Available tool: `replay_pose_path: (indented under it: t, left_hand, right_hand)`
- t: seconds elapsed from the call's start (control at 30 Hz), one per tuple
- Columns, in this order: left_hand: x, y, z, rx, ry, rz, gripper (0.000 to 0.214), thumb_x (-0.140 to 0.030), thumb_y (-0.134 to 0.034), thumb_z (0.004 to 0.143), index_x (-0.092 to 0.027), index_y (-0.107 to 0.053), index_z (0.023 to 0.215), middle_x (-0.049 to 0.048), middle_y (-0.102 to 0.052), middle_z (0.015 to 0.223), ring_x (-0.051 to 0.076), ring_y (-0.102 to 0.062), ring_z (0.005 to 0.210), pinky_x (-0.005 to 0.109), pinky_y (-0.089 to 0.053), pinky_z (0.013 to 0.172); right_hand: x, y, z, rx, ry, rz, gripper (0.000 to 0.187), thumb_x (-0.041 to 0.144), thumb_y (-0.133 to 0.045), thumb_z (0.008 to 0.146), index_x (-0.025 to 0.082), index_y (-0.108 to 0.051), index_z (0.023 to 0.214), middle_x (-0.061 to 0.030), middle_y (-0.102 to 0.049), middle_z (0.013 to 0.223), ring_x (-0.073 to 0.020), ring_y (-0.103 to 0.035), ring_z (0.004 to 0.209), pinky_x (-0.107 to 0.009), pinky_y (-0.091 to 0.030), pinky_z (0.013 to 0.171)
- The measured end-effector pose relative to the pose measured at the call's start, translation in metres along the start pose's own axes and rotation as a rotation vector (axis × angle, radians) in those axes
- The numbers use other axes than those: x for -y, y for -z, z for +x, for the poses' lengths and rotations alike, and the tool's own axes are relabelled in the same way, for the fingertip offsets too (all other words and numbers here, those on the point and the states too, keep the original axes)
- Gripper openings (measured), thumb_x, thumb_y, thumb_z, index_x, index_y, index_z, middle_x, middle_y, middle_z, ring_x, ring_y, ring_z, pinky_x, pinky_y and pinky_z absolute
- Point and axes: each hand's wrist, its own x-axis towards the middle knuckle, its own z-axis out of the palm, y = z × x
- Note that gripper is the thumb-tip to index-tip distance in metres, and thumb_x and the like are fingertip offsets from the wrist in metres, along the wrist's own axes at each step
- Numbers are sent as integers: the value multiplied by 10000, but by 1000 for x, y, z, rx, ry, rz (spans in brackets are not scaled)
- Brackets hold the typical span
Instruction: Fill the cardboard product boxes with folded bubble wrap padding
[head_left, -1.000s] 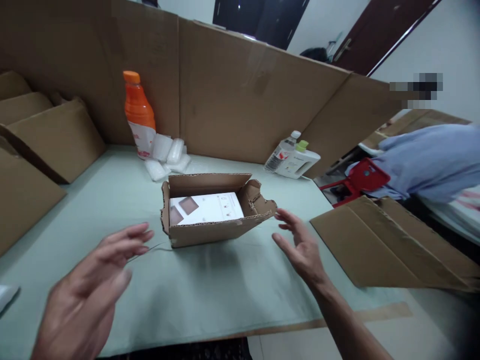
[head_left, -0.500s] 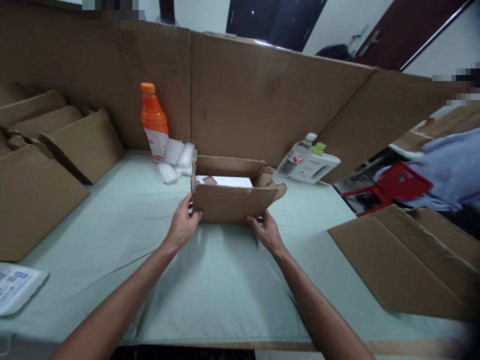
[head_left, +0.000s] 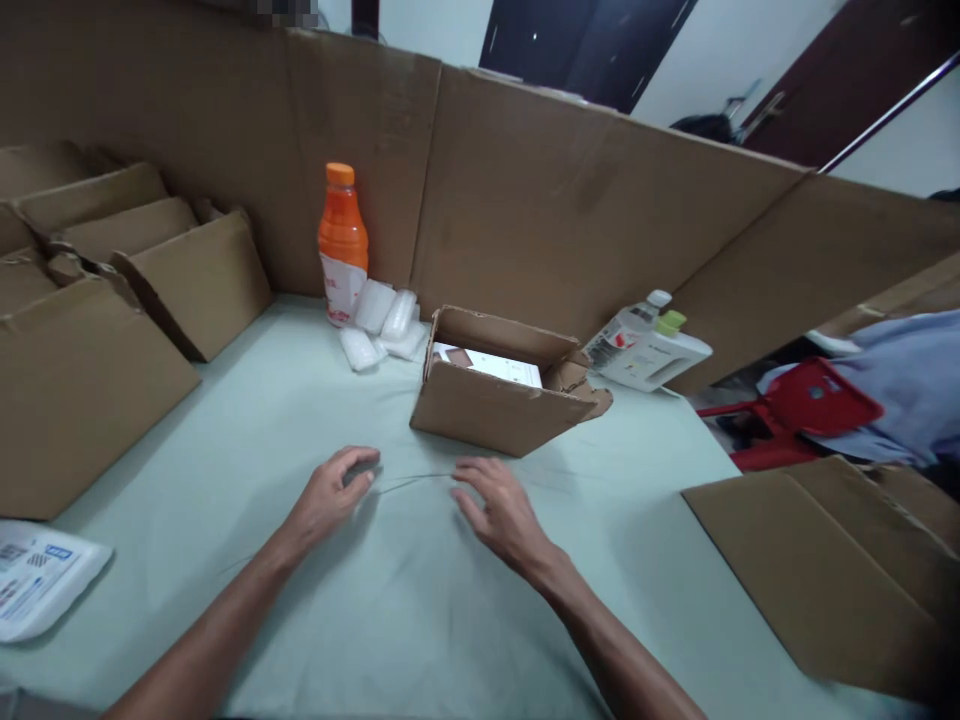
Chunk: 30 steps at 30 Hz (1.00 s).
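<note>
A small open cardboard box (head_left: 487,408) sits on the pale green table cover (head_left: 420,600), with a white printed box (head_left: 491,365) inside it. My left hand (head_left: 330,495) rests on the cover in front of the box, fingers curled down onto the cloth. My right hand (head_left: 499,510) lies flat beside it, fingers spread. Both hands are a little nearer to me than the box and do not touch it. A thin crease or thread (head_left: 412,480) runs between them.
An orange bottle (head_left: 342,245) and white foam pads (head_left: 382,320) stand at the back. A clear bottle and white jug (head_left: 652,345) lie right. Folded cardboard (head_left: 97,330) lines the left, a flat sheet (head_left: 825,560) the right, a printed packet (head_left: 37,580) near left.
My hands reached the box, gripped its two sides and pushed it away, then let go and came back down onto the cloth in front of it.
</note>
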Motion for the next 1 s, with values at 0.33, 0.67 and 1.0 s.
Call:
replay_pose_path:
  t: [0.33, 0.67, 1.0]
  left_hand:
    - [9, 15, 8, -83, 138, -473, 490, -488, -780, 668, -124, -718, 991, 150, -754, 945, 256, -716, 865, 414, -578, 789]
    - [18, 29, 18, -458, 107, -532, 493, -455, -734, 700, -176, -626, 1092, 126, -665, 1188, 234, -679, 1002, 321, -547, 751]
    - [14, 31, 1, -401, 69, -184, 508, -441, -734, 679, -157, -686, 1098, 101, -711, 1102, 251, -649, 1059, 377, -489, 984]
  right_hand:
    - [64, -115, 221, 79, -301, 79, 626, 238, -596, 941, 81, -364, 1502, -286, -374, 1549, -373, -389, 1408, -542, -346, 1113]
    - [61, -102, 182, 85, -44, 72, 343, 104, -536, 893, 212, -637, 1202, -112, -645, 1288, -279, -505, 1242, -425, -353, 1063]
    - [70, -31, -17, 135, 379, 244, 384, 376, -599, 943, 203, -568, 1284, -150, -602, 1413, -263, -580, 1230, -453, -460, 1003]
